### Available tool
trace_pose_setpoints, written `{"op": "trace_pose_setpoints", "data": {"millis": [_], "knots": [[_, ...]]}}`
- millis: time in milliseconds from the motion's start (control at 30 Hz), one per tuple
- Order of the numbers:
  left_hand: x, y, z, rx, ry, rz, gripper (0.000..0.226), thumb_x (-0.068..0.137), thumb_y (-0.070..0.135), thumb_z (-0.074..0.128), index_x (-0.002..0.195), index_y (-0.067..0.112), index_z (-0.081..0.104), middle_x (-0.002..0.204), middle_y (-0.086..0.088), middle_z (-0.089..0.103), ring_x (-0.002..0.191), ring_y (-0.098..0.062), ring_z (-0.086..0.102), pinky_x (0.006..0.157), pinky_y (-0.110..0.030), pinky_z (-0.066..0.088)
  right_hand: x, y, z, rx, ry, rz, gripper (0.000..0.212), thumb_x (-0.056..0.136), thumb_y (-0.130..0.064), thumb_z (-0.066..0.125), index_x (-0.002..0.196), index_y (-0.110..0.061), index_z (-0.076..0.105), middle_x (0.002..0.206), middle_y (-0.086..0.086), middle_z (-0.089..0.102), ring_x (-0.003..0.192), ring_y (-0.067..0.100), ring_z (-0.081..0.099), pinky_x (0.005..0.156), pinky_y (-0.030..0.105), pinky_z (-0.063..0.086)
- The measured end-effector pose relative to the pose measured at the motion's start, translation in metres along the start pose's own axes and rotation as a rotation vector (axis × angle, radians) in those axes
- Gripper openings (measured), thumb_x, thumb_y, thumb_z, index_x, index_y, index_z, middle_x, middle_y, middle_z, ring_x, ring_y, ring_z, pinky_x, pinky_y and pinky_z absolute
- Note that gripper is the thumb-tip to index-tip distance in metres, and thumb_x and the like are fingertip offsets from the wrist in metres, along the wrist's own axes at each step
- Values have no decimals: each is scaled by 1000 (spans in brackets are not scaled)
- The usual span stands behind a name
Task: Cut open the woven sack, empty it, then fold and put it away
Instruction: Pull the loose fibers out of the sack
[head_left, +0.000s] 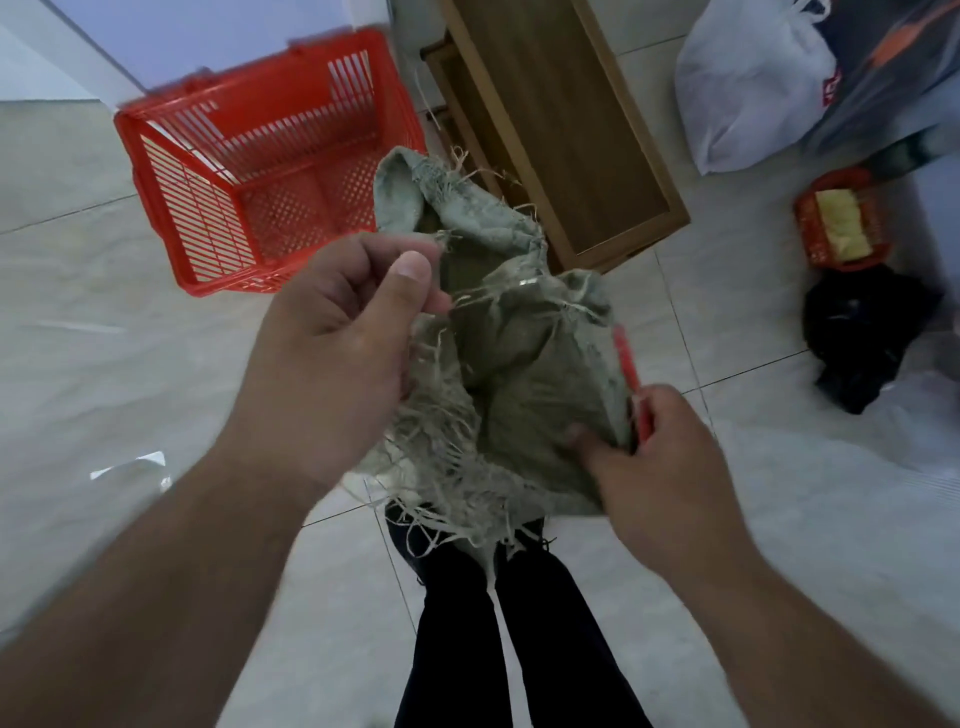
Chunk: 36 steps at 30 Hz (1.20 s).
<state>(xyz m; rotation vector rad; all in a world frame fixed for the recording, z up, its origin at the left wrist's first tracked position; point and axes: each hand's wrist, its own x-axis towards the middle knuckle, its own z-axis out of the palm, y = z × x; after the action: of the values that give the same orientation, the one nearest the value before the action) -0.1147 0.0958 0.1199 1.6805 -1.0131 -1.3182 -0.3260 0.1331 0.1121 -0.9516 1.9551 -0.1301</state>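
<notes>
Right now, from the head view, I have the woven sack (511, 364) held up in the air in front of me, above my legs and the tiled floor (104, 338), with nothing under it to carry it. My left hand (332, 358) pinches the frayed top edge between thumb and curled fingers. My right hand (660, 462) grips the opposite rim, and its fingers are also curled round a red-handled cutter (631, 384); I cannot make out a blade. The mouth looks cut already, ragged strands hanging all round it, and I cannot tell whether anything remains inside. I judge the sack light, limp and rough: it will sag and crumple rather than keep a shape, and the loose fibres will shed and snag. I would take hold just below the fraying, on sound weave, or at the bottom corners for tipping out. The red basket (260, 171) stands on the floor beyond my left hand, near a wooden frame (561, 119).
</notes>
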Motion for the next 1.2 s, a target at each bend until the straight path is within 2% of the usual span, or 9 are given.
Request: {"op": "trace_pose_setpoints", "data": {"millis": [67,167,267,367,467,567,800,933,1200], "knots": [[4,-6,-22,468,-61,83,23,99,59,53,98,41,67,91,20,67,69,2,59,63,-20,50,12,0,-1,265,61,63,12,91,-24,77,92,-19,66,83,-1,72,65,16,65,55,28,44],[5,-15,-52,1178,-230,-6,81,84,92,16,126,44,66,142,12,58,131,-23,53,104,-53,47,18,-10,-12,658,34,155,11,94,-9,69,86,-17,67,70,1,68,48,12,55,44,25,38],[-23,-3,-33,1100,-300,174,92,85,91,24,145,28,56,161,-2,46,150,-30,39,121,-62,27,11,-26,-16,752,-61,133,16,97,-4,64,83,-13,63,54,-3,59,34,6,49,39,23,37],[-48,-8,5,1046,-525,371,75,86,77,49,145,31,47,129,11,71,126,-12,64,121,-44,34,2,-43,-15,848,-149,130,21,100,-1,60,79,-9,61,44,-4,56,30,5,49,34,17,39],[-43,-12,-6,1034,-396,375,25,82,46,55,101,33,65,80,14,72,72,-15,72,62,-29,56,0,-46,-25,825,-99,98,26,101,-7,62,75,-11,58,41,-7,50,29,6,45,39,22,38],[-51,-6,-36,1024,-314,362,18,81,44,49,82,30,60,70,13,64,57,-17,66,43,-29,49,-5,-46,-36,835,-77,81,22,99,-11,66,78,-12,60,45,-7,49,32,7,43,42,28,34],[-86,20,-78,1070,-21,383,21,80,34,49,86,26,68,69,5,69,52,-22,65,42,-17,26,-51,-61,-39,859,-234,119,31,89,-22,76,77,-13,49,53,4,40,39,15,33,48,31,29],[-112,36,-82,800,229,371,32,78,33,54,81,10,77,76,-5,72,74,-20,56,58,-35,45,-86,-76,-51,901,-343,49,32,67,-26,77,69,-10,50,51,9,39,36,18,32,50,30,26],[-87,-12,-99,749,34,-5,17,97,17,59,93,34,59,81,18,65,78,-18,65,64,-34,49,-79,-81,-32,808,-343,-28,30,96,-10,68,74,-13,47,51,2,43,44,18,36,52,36,28]]}}
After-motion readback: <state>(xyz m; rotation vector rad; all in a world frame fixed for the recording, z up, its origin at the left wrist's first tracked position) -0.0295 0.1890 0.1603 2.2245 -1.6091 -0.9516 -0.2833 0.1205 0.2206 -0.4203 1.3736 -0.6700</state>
